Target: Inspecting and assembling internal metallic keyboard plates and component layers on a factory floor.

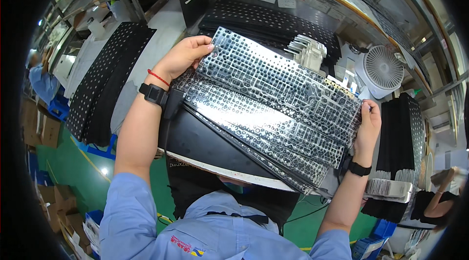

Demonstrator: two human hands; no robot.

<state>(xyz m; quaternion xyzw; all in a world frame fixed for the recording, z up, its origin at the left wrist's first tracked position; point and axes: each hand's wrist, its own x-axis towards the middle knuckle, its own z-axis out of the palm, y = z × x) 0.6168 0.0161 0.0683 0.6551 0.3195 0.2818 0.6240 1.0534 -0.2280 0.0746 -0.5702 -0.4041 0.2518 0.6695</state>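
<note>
My left hand (187, 55) pinches the upper left corner of a long, glossy keyboard membrane sheet (283, 81), covered in dark rings and pale traces. At its right end, my right hand (369, 125) grips the edge between thumb and fingers. The sheet is held tilted, its left end farther from me. Below it, partly covered, lie several similar ring-patterned sheets (254, 118), fanned out and catching a bright glare. They rest over a black flat work surface (210, 138) with a pale front edge.
Dark dotted strips lie stacked at the left (102, 84), with more behind the sheet. A round white fan (383, 72) stands at the right, near a bundle of pale pieces (308, 52). Another person (442, 199) is at the far right; a second person (44, 79) is at far left.
</note>
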